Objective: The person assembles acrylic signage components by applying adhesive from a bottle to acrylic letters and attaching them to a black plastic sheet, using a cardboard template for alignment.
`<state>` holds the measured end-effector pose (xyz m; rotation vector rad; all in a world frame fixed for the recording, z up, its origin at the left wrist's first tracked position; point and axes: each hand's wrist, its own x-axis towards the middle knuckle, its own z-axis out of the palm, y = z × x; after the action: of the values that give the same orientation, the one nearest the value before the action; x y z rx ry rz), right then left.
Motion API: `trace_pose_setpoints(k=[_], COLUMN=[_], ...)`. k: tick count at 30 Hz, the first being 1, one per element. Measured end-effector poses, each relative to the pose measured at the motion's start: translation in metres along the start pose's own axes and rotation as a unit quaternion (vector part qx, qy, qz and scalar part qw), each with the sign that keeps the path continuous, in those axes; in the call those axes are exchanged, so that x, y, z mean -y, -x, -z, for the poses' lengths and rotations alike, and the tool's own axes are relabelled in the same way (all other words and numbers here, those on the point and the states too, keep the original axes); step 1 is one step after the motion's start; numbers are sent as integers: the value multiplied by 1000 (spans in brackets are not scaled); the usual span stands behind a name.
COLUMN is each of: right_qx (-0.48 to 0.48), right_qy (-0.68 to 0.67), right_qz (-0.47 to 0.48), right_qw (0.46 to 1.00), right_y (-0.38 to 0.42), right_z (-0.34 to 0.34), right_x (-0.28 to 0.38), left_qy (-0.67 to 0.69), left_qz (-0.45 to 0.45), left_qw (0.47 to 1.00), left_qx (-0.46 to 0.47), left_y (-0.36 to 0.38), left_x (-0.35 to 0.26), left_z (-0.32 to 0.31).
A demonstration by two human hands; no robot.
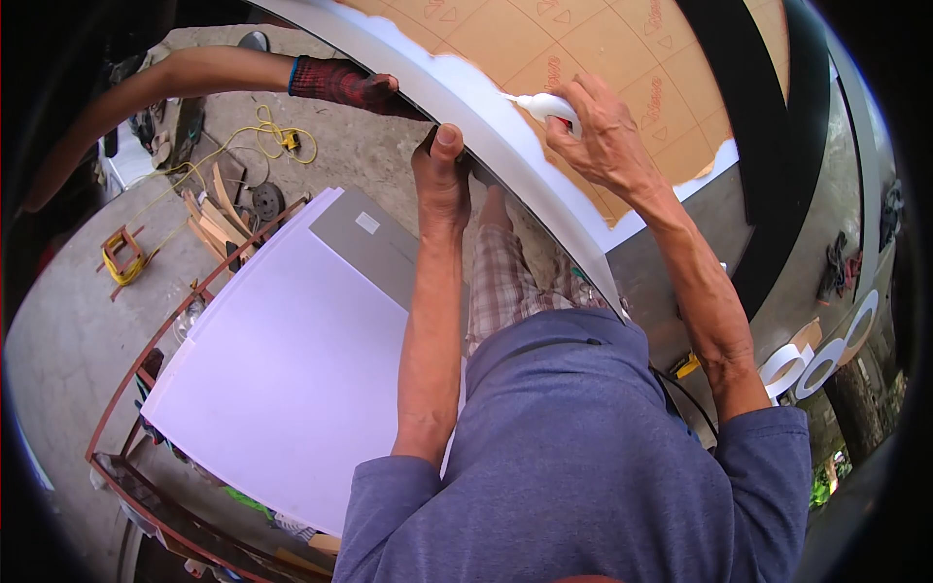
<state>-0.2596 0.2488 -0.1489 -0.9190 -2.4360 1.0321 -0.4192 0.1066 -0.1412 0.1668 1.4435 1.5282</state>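
My right hand (pixel 604 138) is wrapped round a small white squeeze bottle (pixel 540 103) with a thin nozzle. The nozzle tip points left, over the white border of a panel faced with brown printed paper (pixel 520 44). A curved grey strip (pixel 466 124) stands along the panel's rounded edge. My left hand (pixel 443 185) grips this strip from its outer side, thumb up at the rim; its other fingers are mostly hidden. Just beyond, another person's hand in a dark red and black glove (pixel 342 85) also touches the strip's outer side.
White sheets (pixel 292 360), with a grey piece on top, lie over a rusty metal frame (pixel 126 398) on my left. Yellow cord (pixel 260 131) and wood offcuts (pixel 219 219) are on the concrete floor. Black curved pieces (pixel 768 185) and white rings (pixel 821 369) are at right.
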Motion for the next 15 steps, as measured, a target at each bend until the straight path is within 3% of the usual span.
trace_pose_setpoints(k=[15], right_qx=[24], right_qy=[-3], right_qz=[-12], right_qw=[1000], right_y=[27], right_z=[15], right_x=[-3], left_qy=[2], left_qz=[-5], left_qw=[1000], left_qx=[-1], left_y=[0], left_x=[2], left_z=[1])
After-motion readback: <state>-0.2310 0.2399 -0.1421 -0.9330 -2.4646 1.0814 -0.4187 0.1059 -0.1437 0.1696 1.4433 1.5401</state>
